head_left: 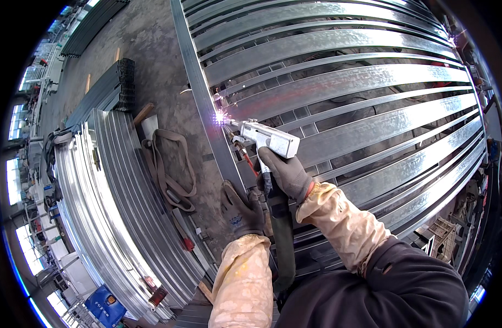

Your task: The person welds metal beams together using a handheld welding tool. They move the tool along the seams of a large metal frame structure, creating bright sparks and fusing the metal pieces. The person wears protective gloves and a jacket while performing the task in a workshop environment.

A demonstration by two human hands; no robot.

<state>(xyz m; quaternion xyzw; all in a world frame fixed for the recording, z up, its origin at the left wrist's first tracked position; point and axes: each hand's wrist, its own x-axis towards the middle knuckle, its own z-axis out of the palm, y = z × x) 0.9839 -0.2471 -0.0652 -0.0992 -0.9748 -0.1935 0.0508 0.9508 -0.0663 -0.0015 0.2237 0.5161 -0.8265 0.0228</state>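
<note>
The right hand grips the silver welding gun, nozzle angled onto the metal frame's left edge, presumably to aim the sparks there. The left hand lies nearer along that edge, seemingly bracing; whether its fingers clamp, I cannot tell.

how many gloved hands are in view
2: the right hand, gripping the white welding gun, and the left hand, at the long metal edge bar. No others show clearly.
</note>
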